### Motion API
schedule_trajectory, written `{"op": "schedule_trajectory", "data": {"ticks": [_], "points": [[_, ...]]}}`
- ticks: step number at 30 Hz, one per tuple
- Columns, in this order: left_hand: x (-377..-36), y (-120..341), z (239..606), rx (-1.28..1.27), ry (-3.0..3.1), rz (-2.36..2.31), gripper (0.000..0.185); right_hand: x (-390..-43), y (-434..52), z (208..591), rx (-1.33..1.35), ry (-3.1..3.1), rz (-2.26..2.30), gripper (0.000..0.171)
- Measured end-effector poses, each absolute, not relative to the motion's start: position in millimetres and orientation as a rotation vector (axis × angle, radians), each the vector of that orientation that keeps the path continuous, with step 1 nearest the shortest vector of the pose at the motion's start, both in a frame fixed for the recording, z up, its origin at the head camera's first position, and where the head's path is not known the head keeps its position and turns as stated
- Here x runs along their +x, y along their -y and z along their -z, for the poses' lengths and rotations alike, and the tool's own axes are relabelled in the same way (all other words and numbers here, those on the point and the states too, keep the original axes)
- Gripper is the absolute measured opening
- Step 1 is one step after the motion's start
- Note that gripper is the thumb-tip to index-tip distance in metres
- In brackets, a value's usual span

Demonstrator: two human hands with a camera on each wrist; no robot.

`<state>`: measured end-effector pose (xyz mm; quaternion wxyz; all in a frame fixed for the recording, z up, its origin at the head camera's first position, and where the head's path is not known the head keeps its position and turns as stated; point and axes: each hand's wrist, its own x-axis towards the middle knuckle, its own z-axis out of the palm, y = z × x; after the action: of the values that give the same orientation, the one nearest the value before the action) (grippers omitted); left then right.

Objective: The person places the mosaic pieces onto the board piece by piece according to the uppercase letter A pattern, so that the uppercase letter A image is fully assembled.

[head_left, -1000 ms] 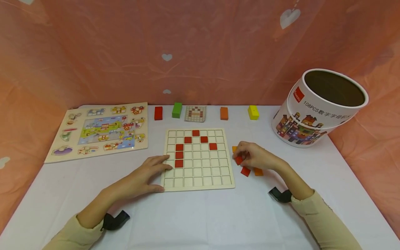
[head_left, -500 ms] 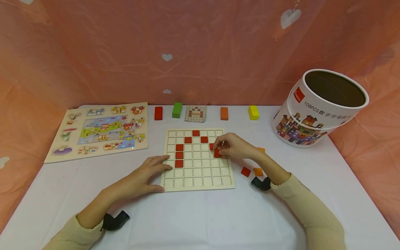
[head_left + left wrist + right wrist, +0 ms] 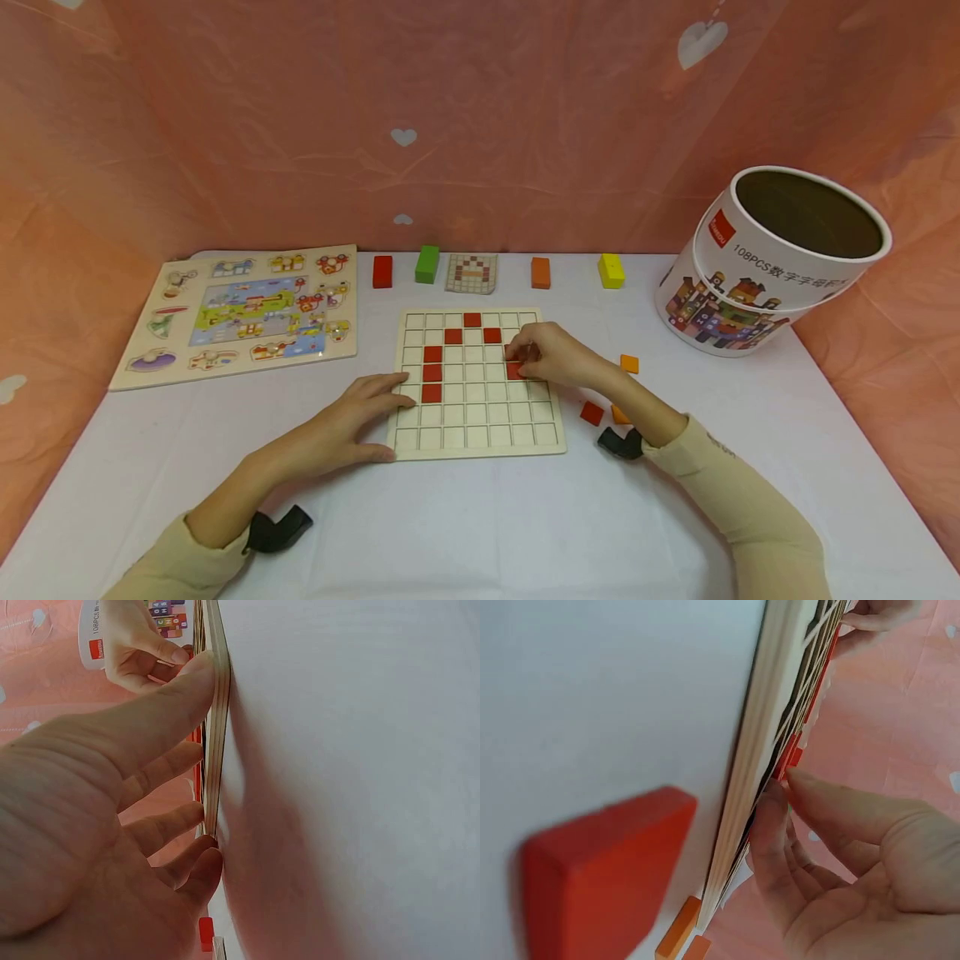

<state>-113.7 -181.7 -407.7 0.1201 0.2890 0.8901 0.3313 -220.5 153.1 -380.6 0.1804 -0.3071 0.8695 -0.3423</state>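
A light wooden grid board (image 3: 477, 413) lies on the table, several red square tiles (image 3: 432, 372) set in its cells. My left hand (image 3: 352, 421) rests along the board's left edge, fingers spread over the rim; the left wrist view shows its fingertips (image 3: 196, 814) touching the edge. At the board's right side, my right hand (image 3: 557, 356) pinches a red tile (image 3: 514, 372) between thumb and fingers, down at a cell. Another red tile just above it is mostly hidden behind those fingers. The right wrist view shows the pinched tile (image 3: 786, 754) at the board's surface.
Right of the board lie a loose red tile (image 3: 592, 413) and orange tiles (image 3: 629, 363). Behind stand red, green, orange and yellow blocks (image 3: 611, 271) and a small pattern card (image 3: 471, 273). A picture puzzle (image 3: 247, 312) lies back left; a large white bucket (image 3: 750, 283) stands back right.
My right hand has picked a red tile from the loose pile, carried it left onto the board, and shifted it slightly further left into a right-side cell. The left hand has stayed at the edge.
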Motion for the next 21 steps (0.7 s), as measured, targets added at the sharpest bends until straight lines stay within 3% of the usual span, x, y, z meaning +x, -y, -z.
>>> {"op": "schedule_trajectory", "data": {"ticks": [8,21], "points": [[-114,182,407,0.832,-2.588,-0.956,0.055,-214,-168,375,-0.83,-2.455,1.012,0.023],[-114,181,407,0.823,-2.581,-0.943,0.057,-199,-238,381,-0.936,-2.186,1.047,0.03]]}}
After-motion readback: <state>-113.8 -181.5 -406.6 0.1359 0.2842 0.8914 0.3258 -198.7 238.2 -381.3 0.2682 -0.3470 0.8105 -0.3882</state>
